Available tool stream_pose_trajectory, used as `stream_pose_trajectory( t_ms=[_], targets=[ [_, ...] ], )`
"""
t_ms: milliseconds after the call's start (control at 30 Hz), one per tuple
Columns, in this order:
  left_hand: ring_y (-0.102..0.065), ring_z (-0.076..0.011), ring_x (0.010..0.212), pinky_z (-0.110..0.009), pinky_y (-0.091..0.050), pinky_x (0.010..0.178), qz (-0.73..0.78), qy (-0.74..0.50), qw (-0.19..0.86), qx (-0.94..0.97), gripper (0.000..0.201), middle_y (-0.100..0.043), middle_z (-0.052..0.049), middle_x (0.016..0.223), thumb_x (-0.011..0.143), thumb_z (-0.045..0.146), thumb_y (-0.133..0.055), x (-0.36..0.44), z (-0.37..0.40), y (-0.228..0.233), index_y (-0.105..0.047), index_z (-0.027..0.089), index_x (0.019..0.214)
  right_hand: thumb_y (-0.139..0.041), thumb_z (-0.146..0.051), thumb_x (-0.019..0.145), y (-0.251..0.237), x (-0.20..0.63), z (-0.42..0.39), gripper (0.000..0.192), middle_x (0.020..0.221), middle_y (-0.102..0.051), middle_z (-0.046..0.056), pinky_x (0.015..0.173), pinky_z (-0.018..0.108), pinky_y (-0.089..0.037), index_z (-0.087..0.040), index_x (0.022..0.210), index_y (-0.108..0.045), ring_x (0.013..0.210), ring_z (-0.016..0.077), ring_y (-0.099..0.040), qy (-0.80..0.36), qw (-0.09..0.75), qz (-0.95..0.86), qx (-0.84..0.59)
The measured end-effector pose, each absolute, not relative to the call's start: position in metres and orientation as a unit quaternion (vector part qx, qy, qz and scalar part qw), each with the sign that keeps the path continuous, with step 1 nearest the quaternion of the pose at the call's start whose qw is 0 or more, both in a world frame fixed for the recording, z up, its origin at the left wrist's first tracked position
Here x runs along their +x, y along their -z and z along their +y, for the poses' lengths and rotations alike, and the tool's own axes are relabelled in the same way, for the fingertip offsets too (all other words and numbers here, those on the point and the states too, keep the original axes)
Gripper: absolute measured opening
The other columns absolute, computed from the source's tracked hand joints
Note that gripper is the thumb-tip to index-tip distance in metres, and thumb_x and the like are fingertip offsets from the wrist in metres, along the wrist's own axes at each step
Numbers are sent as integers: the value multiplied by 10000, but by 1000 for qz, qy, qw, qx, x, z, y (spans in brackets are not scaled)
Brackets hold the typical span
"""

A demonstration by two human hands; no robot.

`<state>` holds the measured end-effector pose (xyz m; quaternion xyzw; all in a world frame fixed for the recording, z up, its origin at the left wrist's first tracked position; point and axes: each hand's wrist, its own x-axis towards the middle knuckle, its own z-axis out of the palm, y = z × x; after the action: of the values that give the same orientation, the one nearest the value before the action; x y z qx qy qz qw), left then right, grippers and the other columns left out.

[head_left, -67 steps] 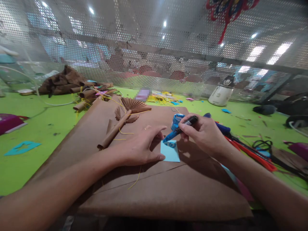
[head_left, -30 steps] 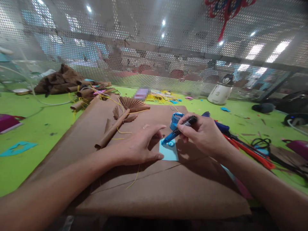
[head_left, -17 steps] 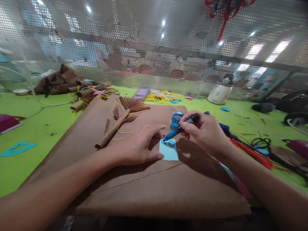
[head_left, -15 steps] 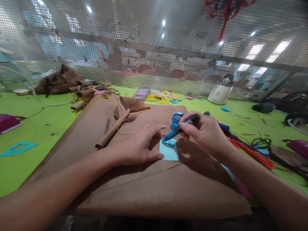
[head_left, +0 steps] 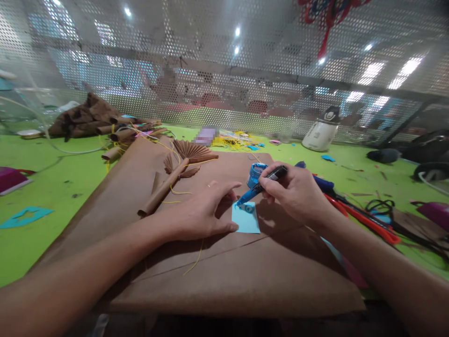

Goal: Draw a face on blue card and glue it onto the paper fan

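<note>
My right hand (head_left: 293,189) is closed around a black marker (head_left: 278,173) whose front part is blue. Its tip rests near the top left of a small light blue paper (head_left: 246,221), where a round blue mark shows beside it. Flat at the paper's left edge lies my left hand (head_left: 206,210), thumb and fingers apart, the thumb touching the lower left edge. Just behind the marker stands a small blue-smeared container (head_left: 256,174). Everything sits on a large brown paper sheet (head_left: 238,276).
To the left is a rolled brown paper stick with folded fans (head_left: 191,152). Brown rolls with yellow string (head_left: 121,135) lie farther back. A white bottle (head_left: 321,133) stands at the back right, red-handled scissors (head_left: 365,220) on the right. A perforated metal screen (head_left: 217,84) closes the far side.
Both hands keep nearly the same place. The marker's tip has shifted only slightly at the top left of the light blue paper, and the whole view has moved a little.
</note>
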<state>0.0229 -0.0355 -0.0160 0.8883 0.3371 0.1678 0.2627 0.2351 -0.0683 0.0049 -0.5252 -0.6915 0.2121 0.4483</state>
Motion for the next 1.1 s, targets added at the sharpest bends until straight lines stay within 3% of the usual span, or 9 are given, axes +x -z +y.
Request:
stream_pose_trajectory(
  t_ms=[1100],
  targets=[
    [-510,-271,1149,-452,-408,996,342,-160,260,889,770,-540,-90,1266,726,380,-707,23,-37,13,-360,250,1401,-583,-254,811,-8,236,-71,101,506,-561,-26,448,249,-384,-169,762,-561,428,108,-496,-188,467,-669,-547]
  ],
)
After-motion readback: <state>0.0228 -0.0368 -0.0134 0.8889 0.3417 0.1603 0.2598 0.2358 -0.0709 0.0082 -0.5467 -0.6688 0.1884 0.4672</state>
